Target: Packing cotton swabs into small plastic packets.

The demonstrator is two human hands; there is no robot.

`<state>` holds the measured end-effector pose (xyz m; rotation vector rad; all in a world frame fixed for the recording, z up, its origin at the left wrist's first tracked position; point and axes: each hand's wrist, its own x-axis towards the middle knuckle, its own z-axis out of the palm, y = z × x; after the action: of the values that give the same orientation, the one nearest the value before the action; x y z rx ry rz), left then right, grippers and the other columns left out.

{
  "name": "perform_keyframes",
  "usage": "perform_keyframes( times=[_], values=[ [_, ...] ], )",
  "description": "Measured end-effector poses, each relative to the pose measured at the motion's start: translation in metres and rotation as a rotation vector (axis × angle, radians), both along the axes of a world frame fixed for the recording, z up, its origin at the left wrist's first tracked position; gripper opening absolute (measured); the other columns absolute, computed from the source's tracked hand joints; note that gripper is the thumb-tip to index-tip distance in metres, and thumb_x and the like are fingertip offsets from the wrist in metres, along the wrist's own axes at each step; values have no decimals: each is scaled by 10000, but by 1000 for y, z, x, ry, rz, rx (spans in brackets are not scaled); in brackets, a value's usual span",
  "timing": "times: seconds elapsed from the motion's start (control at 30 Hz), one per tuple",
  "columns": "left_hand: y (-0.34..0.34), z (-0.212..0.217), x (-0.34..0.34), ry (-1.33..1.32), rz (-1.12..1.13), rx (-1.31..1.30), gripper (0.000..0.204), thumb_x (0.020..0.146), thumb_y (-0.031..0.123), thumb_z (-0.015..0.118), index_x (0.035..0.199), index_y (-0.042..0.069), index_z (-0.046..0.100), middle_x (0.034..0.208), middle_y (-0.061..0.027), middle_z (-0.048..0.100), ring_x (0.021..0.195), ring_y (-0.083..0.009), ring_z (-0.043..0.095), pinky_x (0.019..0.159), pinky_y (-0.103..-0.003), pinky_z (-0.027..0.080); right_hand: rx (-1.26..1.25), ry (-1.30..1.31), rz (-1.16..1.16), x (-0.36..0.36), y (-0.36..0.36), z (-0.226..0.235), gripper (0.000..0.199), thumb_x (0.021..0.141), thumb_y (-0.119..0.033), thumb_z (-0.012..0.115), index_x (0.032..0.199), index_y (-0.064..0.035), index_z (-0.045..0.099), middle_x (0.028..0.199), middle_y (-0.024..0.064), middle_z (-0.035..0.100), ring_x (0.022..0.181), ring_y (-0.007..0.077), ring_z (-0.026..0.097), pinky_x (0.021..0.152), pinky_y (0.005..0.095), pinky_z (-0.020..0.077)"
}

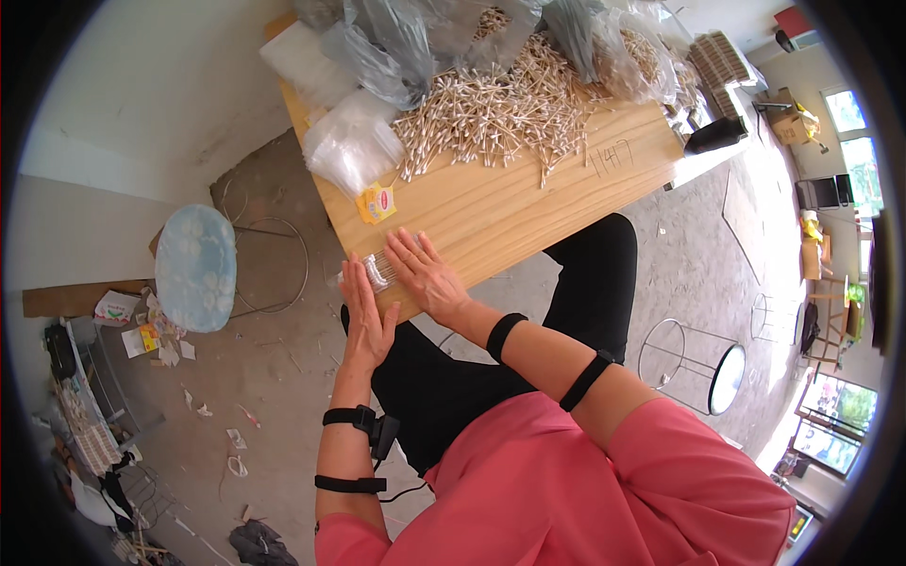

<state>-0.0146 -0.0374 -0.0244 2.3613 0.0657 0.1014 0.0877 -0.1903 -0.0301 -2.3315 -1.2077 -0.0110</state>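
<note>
A small clear bag of cotton swabs (379, 272) lies near the left corner of the wooden table, white tips towards me. My left hand (368, 316) rests along its left side, fingers stretched out and together, thumb apart. From the right, my right hand (429, 278) lies flat with extended fingers touching the bag's other edge. Neither hand is wrapped round it; fingers partly cover the bag. Just beyond sits a yellow and red printed card (376, 203). A large heap of loose cotton swabs (495, 118) spreads over the far part of the table.
Clear empty plastic bags (351, 141) are stacked at the table's far left. Grey plastic bags (392, 52) stand behind the swab heap. A stool with a pale blue cover (195, 269) is on the left, another round stool (725, 379) on the right. A dark bottle-like object (714, 136) lies by the far right corner.
</note>
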Motion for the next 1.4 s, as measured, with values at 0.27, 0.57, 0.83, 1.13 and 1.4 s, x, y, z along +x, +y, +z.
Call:
perform_keyframes(
  times=[0.27, 0.57, 0.83, 1.13, 1.4],
  values=[
    [-6, 15, 3, 87, 24, 276, 891, 937, 329, 618, 1582, 19, 88, 1650, -218, 76, 1526, -412, 77, 1222, -560, 34, 36, 25, 32, -3, 6, 9, 604, 887, -133, 537, 1454, 38, 421, 1585, 196, 327, 1509, 329, 236, 1235, 476, 172],
    [10, 1, -1, -88, 730, -408, 610, 1050, 363, 496, 1505, 0, 314, 1498, -191, 402, 1375, -298, 410, 1119, -407, 338, 451, 401, -174, 16, 3, 20, 501, 916, 35, 540, 1410, 3, 465, 1474, 212, 465, 1366, 402, 441, 1117, 456, 393],
    [25, -25, 4, 76, 828, -852, 505, 1037, 392, 536, 1384, 28, 489, 1299, -148, 550, 1171, -227, 568, 1026, -353, 450, 200, 143, -30, 37, 18, 23, 245, 830, -57, 617, 1069, -43, 668, 1105, 104, 629, 1094, 304, 572, 936, 412, 459],
    [-9, 20, 17, 22, 229, 375, 668, 945, 245, 602, 1496, -26, 340, 1600, -184, 284, 1493, -362, 236, 1204, -605, 66, 152, 96, -26, 50, 22, 20, 113, 809, -134, 618, 902, -95, 670, 946, 49, 602, 952, 255, 560, 837, 371, 433],
    [-11, -2, 12, -21, 224, 151, 732, 953, 223, 582, 1530, -55, 227, 1626, -221, 172, 1511, -397, 150, 1216, -574, 108, 121, 57, 13, 51, 22, 21, 93, 823, -147, 600, 895, -95, 626, 901, 59, 569, 926, 253, 555, 802, 374, 423]
  ],
)
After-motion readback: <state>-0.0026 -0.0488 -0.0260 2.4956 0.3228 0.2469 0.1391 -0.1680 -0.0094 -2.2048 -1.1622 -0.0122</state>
